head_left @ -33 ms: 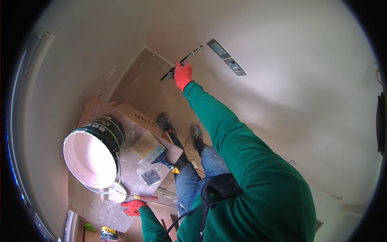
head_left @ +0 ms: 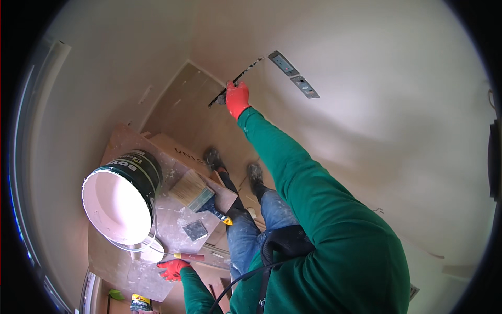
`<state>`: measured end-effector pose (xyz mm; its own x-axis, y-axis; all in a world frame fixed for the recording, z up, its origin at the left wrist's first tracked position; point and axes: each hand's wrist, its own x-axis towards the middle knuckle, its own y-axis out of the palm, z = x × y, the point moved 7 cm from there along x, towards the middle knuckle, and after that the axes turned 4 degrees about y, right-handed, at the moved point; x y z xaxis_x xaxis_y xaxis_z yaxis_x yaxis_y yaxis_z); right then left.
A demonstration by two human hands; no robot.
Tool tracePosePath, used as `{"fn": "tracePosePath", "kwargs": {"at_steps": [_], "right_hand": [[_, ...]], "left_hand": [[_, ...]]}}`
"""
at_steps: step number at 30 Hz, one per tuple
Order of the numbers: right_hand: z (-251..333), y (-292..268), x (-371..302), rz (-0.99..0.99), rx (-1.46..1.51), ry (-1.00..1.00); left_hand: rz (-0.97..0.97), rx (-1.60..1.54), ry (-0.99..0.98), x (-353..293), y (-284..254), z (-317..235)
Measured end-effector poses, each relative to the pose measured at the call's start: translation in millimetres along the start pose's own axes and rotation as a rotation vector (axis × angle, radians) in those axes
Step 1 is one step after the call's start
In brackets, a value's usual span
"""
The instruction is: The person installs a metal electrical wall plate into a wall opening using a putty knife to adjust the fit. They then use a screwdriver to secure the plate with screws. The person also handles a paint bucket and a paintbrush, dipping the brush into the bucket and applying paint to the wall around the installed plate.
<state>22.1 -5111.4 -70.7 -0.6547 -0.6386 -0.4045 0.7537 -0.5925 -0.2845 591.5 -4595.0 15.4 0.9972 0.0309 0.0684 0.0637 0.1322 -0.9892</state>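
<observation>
My right hand [head_left: 238,98], in a red glove, is closed round a long, thin dark tool with pale spatters [head_left: 248,70]. The tool's far tip meets or nearly meets the wall beside a pair of grey socket plates [head_left: 294,75]; its exact kind is unclear. At the lower left my left hand [head_left: 171,270], also gloved in red, lies with fingers apart at the edge of a paint-spotted board [head_left: 133,280]. Just above it is a red-handled tool [head_left: 189,256]. A wide brush [head_left: 198,195] and a small grey square pad [head_left: 195,230] lie on the board.
A large dark bucket [head_left: 137,168] of pale paint stands on the board, a round pale container [head_left: 150,252] against it. A cardboard box [head_left: 175,149] sits behind. Below the board is a small yellow-and-black tin [head_left: 140,302]. Walls meet in a corner [head_left: 189,60] ahead.
</observation>
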Motion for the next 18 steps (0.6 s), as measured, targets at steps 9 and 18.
{"fn": "tracePosePath", "kwargs": {"at_steps": [9, 18], "right_hand": [[1.6, -17.2, 2.4, -0.018, -0.120, 0.020], [-51.5, -54.1, 29.4, -0.081, -0.233, -0.035]], "left_hand": [[-0.028, -0.038, -0.112, 7.0, 9.4, 11.2], [-0.043, -0.059, -0.102, 8.0, 11.9, 6.3]]}}
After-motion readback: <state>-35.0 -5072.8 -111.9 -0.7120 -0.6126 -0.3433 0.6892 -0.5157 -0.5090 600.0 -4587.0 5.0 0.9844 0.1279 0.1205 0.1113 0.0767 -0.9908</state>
